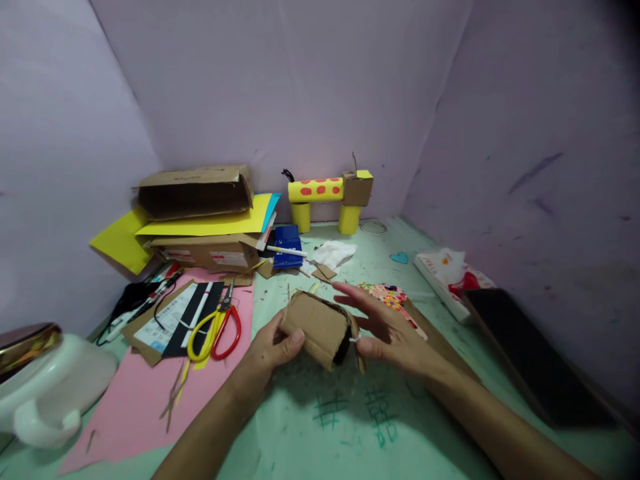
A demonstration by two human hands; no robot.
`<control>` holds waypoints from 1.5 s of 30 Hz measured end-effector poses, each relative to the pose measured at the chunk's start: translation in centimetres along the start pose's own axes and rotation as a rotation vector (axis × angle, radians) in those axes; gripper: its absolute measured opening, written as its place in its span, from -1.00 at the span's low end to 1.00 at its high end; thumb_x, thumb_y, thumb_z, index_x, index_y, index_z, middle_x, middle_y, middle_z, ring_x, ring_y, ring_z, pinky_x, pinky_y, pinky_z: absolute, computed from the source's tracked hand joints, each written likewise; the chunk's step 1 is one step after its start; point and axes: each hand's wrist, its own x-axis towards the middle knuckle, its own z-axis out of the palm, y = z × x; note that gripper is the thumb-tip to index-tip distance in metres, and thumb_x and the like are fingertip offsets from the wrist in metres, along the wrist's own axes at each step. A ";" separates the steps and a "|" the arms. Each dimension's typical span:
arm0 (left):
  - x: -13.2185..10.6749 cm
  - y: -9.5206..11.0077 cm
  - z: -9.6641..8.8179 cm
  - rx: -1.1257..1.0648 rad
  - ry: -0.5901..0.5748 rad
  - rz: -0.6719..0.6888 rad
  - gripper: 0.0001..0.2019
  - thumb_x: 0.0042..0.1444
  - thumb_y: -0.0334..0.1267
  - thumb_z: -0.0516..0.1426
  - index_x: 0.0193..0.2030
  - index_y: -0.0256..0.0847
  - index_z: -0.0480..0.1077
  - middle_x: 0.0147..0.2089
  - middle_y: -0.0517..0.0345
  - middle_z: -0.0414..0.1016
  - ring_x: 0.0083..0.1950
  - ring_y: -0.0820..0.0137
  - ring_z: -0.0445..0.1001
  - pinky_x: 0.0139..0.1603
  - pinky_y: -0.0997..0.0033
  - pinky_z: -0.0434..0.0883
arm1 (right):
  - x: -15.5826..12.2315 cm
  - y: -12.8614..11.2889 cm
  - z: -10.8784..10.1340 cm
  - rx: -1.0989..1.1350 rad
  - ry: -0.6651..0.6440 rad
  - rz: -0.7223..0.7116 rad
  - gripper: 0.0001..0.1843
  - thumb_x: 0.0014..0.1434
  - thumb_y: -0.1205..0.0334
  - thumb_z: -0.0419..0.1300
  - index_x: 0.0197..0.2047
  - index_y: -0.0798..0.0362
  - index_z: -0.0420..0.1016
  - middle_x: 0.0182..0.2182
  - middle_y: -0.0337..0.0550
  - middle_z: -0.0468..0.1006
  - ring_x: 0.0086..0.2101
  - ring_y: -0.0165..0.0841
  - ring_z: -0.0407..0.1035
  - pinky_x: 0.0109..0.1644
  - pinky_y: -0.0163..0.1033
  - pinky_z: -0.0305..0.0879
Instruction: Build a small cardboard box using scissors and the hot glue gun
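Note:
A small brown cardboard box (315, 327) is tilted above the table, one end open toward the right. Around its left end my left hand (273, 352) is closed, thumb on the near face. My right hand (387, 333) is at the open end. Its thumb presses a loose end flap beside a small white bit (355, 339), while its index finger reaches out over the top edge. The other right fingers are partly hidden behind the flap. Left of the box, red-and-yellow-handled scissors (217, 330) lie on pink paper (135, 413).
A yellow spotted paper-tube animal (316, 191) stands by the back wall. Cardboard boxes (200, 175) and yellow sheets (210, 225) are stacked at the back left. A white mug (47, 393) stands at the left, a dark phone-like slab (535, 360) at the right.

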 end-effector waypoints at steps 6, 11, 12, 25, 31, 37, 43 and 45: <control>0.3 0.0 0.1 0.137 -0.061 0.074 -0.22 0.04 0.11 0.21 0.32 -0.24 0.14 0.28 -0.12 0.32 0.29 0.03 0.26 0.25 0.15 0.22 | -0.2 1.4 0.1 0.090 -0.140 0.072 0.21 -0.30 -0.21 0.46 0.36 -0.10 0.07 0.32 0.06 0.15 0.29 0.04 0.03 0.31 0.14 -0.04; 0.3 -0.1 0.4 0.257 0.047 -0.004 0.07 -0.14 0.22 0.25 0.37 -0.34 -0.09 0.23 -0.28 0.34 0.23 -0.01 0.31 0.19 0.05 0.26 | -0.4 1.7 0.4 0.075 -0.212 0.058 0.45 -0.43 0.02 0.57 0.42 -0.14 -0.18 0.32 0.05 0.14 0.27 -0.01 0.08 0.34 0.11 -0.09; 0.1 -0.1 0.5 0.333 0.110 0.032 0.03 -0.14 0.18 0.27 0.35 -0.34 -0.05 0.21 -0.29 0.35 0.20 -0.02 0.33 0.17 0.02 0.27 | -0.4 1.8 0.4 0.082 -0.204 0.066 0.44 -0.42 0.01 0.57 0.42 -0.13 -0.18 0.32 0.06 0.15 0.26 -0.01 0.10 0.32 0.12 -0.05; -4.1 3.5 1.2 0.996 0.084 0.678 -0.38 -0.09 -0.46 0.14 0.16 0.01 0.21 0.31 0.11 0.13 0.34 0.19 0.12 0.32 0.14 0.15 | -0.6 1.5 1.0 -0.114 -0.158 0.007 0.20 -0.32 -0.12 0.50 0.34 -0.11 0.06 0.29 0.05 0.17 0.24 0.03 0.12 0.30 0.13 0.03; -3.8 3.6 2.3 1.226 -0.107 0.609 -0.29 -0.15 -0.52 0.09 0.23 -0.15 0.11 0.40 -0.16 -0.01 0.42 0.04 -0.03 0.31 -0.11 0.15 | -0.9 1.2 1.1 -0.224 -0.207 -0.073 0.20 -0.24 -0.07 0.49 0.37 -0.14 -0.02 0.30 0.02 0.14 0.26 0.00 0.09 0.31 0.08 0.02; -3.6 3.8 2.1 1.241 -0.183 0.572 -0.33 -0.11 -0.44 0.14 0.23 -0.19 0.16 0.38 -0.22 0.08 0.39 0.03 0.07 0.28 -0.12 0.21 | -1.2 1.6 0.9 -0.310 -0.239 -0.171 0.20 -0.20 -0.08 0.47 0.40 -0.24 -0.10 0.34 -0.04 0.08 0.30 -0.03 0.02 0.32 0.06 0.03; -3.5 3.4 2.3 1.231 -0.149 0.585 -0.31 -0.09 -0.39 0.16 0.25 -0.19 0.13 0.38 -0.20 0.10 0.37 0.09 0.13 0.27 -0.02 0.27 | -1.1 1.5 0.9 -0.384 -0.252 -0.226 0.23 -0.20 -0.05 0.48 0.40 -0.26 -0.15 0.35 -0.05 0.09 0.30 -0.05 0.02 0.32 0.03 0.05; -3.6 3.0 2.5 1.212 -0.110 0.570 -0.33 -0.10 -0.40 0.15 0.24 -0.18 0.15 0.39 -0.18 0.08 0.38 0.10 0.13 0.27 0.01 0.28 | -1.1 1.4 1.0 -0.376 -0.251 -0.222 0.22 -0.20 -0.04 0.48 0.40 -0.26 -0.14 0.35 -0.06 0.08 0.30 -0.05 0.01 0.32 0.02 0.04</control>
